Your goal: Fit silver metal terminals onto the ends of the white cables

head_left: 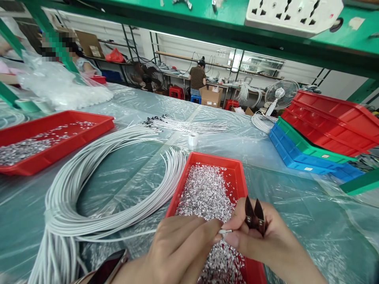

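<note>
My left hand point(182, 244) is closed round a white cable point(127, 238), its stripped tip poking out past the fingertips. Thumb and forefinger of my right hand point(275, 232) pinch at that tip. Dark-bladed snips point(254, 217) are tucked in the same right hand, blades upward and slightly apart; their handles are hidden. Both hands hover over a red tray point(242, 173) that holds many small shiny metal pieces point(204, 189). To the left lies a big coil of white cables point(63, 197), from which the held cable seems to run.
Another red tray point(71, 138) with metal pieces stands at left. Behind are a bundle of cables point(189, 125) and a white tape roll point(193, 139). Stacked bins point(331, 122) rise at right. A green shelf with a power strip point(293, 14) hangs overhead. Other people sit farther back.
</note>
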The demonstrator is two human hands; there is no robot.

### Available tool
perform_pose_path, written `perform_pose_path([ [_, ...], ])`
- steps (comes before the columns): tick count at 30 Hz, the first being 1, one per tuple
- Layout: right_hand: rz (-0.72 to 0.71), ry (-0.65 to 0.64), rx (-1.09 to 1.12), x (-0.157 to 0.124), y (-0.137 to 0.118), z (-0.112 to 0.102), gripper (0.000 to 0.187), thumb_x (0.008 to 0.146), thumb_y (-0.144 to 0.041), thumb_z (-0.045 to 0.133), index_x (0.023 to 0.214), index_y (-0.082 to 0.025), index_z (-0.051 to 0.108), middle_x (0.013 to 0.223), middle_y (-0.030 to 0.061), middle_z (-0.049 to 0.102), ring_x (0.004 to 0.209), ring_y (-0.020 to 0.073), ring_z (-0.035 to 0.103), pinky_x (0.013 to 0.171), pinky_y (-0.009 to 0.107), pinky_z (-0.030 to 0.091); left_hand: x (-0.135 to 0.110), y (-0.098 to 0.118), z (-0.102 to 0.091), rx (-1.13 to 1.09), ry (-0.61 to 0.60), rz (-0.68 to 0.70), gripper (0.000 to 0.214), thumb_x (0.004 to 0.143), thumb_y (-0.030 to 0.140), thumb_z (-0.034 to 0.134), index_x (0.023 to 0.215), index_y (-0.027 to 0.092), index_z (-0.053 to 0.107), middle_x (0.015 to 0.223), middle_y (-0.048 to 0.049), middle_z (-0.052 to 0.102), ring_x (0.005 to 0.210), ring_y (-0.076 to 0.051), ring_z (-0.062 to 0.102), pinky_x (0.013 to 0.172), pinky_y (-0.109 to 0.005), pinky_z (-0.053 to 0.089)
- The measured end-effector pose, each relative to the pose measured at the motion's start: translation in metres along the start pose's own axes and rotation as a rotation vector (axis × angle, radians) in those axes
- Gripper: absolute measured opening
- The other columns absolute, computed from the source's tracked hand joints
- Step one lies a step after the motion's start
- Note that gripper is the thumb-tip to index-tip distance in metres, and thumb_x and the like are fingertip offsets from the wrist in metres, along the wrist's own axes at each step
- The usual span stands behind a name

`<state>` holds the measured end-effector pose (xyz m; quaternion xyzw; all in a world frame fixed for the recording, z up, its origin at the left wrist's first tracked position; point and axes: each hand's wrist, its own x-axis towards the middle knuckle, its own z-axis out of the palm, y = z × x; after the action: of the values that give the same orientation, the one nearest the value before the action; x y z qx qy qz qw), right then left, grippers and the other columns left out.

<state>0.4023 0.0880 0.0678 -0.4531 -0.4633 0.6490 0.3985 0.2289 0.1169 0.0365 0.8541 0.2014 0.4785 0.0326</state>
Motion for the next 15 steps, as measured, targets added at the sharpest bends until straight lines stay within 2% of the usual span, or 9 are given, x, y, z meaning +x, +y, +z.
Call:
perform_pose_path([
  [7,-0.047,-0.079,0.058,0.004,0.019,-0.010,0.017,0.070,-0.029,0.081,0.074,-0.023,0.065,0.059,-0.0051,0.045,0.053,0.0099,0.034,0.049,0.025,0.020,-0.002,0.002,-0.002,0.053,-0.022,0.015,0.025,0.102,0.014,0.029,0.093,0.012,0.053,0.065,-0.0053,0.071,0.048,-0.012,0.064,0.041,-0.026,0.043],
  [11,-0.010,-0.104,0.070,0.004,0.019,-0.010,0.019,0.067,-0.027,0.081,0.072,-0.023,0.064,0.059,-0.0053,0.045,0.053,0.0102,0.032,0.049,0.026,0.019,-0.002,0.002,-0.003,0.071,-0.062,0.010,0.022,0.101,0.013,0.030,0.097,0.012,0.052,0.064,-0.0054,0.071,0.053,-0.014,0.067,0.045,-0.025,0.046],
  [15,0.044,-0.066,0.082,0.002,0.011,-0.007,0.020,0.063,-0.018,0.080,0.069,-0.022,0.060,0.058,-0.0062,0.045,0.054,0.0105,0.030,0.051,0.027,0.017,-0.002,0.003,-0.003,0.112,-0.070,0.003,0.021,0.101,0.013,0.029,0.099,0.013,0.049,0.064,-0.0045,0.071,0.052,-0.013,0.066,0.046,-0.025,0.046],
])
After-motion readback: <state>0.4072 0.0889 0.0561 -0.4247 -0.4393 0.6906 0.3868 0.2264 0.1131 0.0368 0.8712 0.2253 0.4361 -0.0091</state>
